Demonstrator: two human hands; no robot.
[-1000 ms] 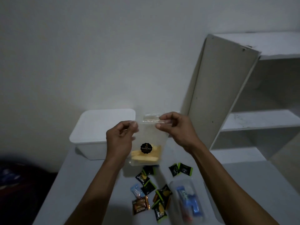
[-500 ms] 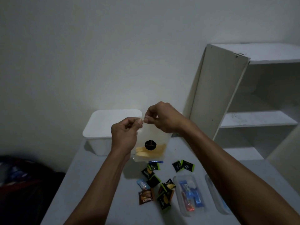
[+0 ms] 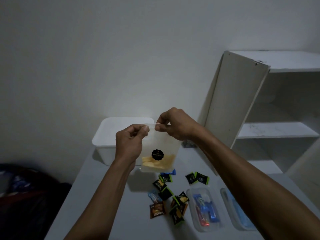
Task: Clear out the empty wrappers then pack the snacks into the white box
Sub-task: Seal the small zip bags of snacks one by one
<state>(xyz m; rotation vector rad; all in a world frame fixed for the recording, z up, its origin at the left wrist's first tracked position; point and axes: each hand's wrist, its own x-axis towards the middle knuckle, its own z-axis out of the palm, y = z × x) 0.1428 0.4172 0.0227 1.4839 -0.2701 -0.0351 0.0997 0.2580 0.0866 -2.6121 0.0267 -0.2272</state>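
Observation:
A clear zip pouch [image 3: 160, 149] with a black round sticker and yellow snack pieces at its bottom hangs above the grey table [image 3: 97, 196]. My left hand [image 3: 130, 144] pinches its top left corner. My right hand [image 3: 174, 125] pinches the top edge close beside it. Behind the pouch sits the white box [image 3: 107, 134], lid on. Several small wrapped snacks [image 3: 166, 193] in black, green, brown and blue lie scattered on the table below.
A clear plastic container [image 3: 204, 210] with blue and red packets and its lid [image 3: 237, 210] lie at the table's right. A white shelf unit [image 3: 270, 104] stands to the right, its side panel near my right arm. Dark bags [image 3: 20, 196] sit at lower left.
My right hand slid leftward along the pouch's top edge, closing on my left hand. The pouch stays held above the table. The camera view tilted up slightly.

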